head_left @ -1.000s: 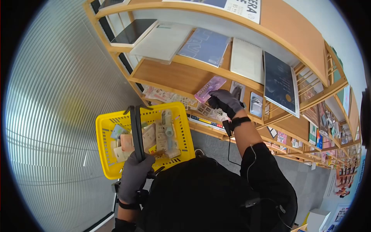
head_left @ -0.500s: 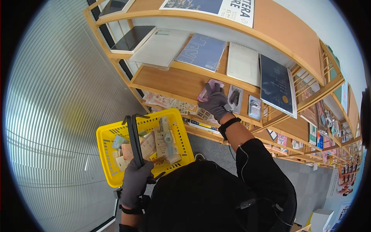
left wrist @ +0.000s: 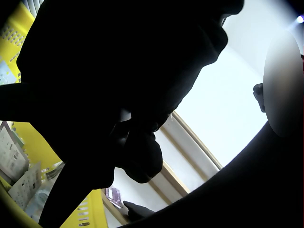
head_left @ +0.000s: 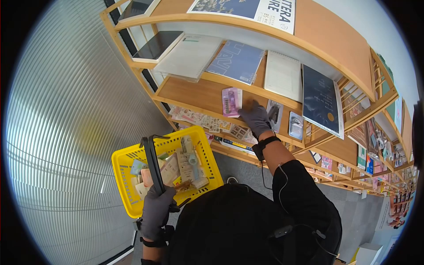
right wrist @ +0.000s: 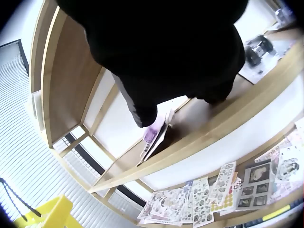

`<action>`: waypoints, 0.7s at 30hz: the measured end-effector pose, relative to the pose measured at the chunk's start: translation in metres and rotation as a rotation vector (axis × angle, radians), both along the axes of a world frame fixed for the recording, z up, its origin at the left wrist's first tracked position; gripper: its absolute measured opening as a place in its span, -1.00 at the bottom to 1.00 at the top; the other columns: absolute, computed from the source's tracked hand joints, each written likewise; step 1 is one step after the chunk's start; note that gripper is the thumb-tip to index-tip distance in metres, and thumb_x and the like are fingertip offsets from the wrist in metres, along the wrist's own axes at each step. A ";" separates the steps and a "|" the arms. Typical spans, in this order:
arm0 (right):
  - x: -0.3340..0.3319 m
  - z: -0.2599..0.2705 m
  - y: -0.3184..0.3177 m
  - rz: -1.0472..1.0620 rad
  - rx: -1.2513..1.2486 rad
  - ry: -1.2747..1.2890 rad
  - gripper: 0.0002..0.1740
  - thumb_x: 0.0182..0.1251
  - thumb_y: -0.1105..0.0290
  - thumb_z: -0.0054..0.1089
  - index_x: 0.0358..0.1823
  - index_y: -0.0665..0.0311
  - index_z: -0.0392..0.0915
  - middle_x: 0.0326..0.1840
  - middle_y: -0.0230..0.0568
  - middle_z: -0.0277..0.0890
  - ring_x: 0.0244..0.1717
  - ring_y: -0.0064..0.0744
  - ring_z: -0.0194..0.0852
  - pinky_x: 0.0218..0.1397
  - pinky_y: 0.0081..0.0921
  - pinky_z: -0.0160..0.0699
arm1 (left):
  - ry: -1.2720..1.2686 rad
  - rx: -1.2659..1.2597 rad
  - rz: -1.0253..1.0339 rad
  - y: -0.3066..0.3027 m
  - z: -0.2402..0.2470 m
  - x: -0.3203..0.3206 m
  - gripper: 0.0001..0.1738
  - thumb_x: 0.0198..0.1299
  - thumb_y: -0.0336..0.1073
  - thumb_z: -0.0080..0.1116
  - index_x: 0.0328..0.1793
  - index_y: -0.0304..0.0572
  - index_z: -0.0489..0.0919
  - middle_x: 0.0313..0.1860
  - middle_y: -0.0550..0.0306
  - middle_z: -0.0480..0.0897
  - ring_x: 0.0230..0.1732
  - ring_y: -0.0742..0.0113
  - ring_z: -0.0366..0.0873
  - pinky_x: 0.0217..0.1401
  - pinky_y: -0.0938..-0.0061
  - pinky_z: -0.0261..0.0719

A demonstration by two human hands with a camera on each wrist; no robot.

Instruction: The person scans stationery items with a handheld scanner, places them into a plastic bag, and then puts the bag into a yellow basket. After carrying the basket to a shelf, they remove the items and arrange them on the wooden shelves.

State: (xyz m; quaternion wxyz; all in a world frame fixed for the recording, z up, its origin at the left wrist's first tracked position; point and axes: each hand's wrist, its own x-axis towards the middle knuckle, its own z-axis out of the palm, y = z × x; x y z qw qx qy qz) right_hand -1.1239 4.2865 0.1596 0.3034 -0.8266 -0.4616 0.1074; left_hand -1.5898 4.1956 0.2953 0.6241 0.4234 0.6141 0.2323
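My gloved left hand [head_left: 157, 210] grips the black handle [head_left: 152, 161] of a yellow shopping basket [head_left: 121, 176]. Inside the basket lie several small packaged goods, one with a pale blue watch-like item [head_left: 193, 159]. On the wooden shelf [head_left: 190, 95] a pink and purple blister pack [head_left: 231, 101] lies face up. My gloved right hand [head_left: 256, 119] is just right of it, thumb side at its lower right corner, other fingers spread apart from it. In the right wrist view the hand is a dark shape, one fingertip overlapping the pack [right wrist: 151, 135].
Right of the hand, two more blister packs [head_left: 274, 115] [head_left: 295, 125] lie on the same shelf. Notebooks [head_left: 236, 62] stand on the tier above. Sticker sheets [head_left: 207, 121] fill the tier below. A ribbed translucent wall [head_left: 66, 110] rises at the left.
The pink pack, held in my right hand a second ago, now lies on the shelf. My right hand has let go and drawn slightly right. My left hand keeps the basket handle.
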 end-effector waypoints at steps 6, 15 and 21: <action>0.014 -0.005 0.031 -0.015 -0.410 0.037 -0.11 0.43 -0.40 0.08 0.35 0.26 0.74 0.34 0.12 0.75 0.41 0.11 0.68 0.51 -0.10 0.58 | -0.021 -0.009 0.025 0.003 0.003 0.002 -0.82 0.43 -0.29 0.38 -0.03 -0.22 0.63 -0.44 0.15 0.65 -0.51 0.39 0.65 -0.41 0.47 0.71; 0.081 -0.092 0.092 0.027 -0.423 -0.093 -0.29 0.49 -0.26 0.06 0.30 0.13 0.78 0.37 0.15 0.73 0.37 0.12 0.71 0.47 -0.02 0.59 | -0.001 -0.001 0.022 0.004 0.001 -0.001 -0.81 0.43 -0.28 0.38 -0.03 -0.22 0.63 -0.43 0.15 0.66 -0.51 0.39 0.65 -0.42 0.48 0.71; 0.085 -0.056 0.064 -0.217 -0.289 -0.134 -0.29 0.53 -0.20 -0.02 0.26 0.23 0.79 0.34 0.17 0.74 0.43 0.12 0.67 0.54 -0.11 0.52 | -0.017 -0.009 0.018 0.011 -0.001 -0.002 -0.81 0.43 -0.28 0.38 -0.03 -0.22 0.64 -0.43 0.15 0.65 -0.50 0.39 0.65 -0.42 0.47 0.72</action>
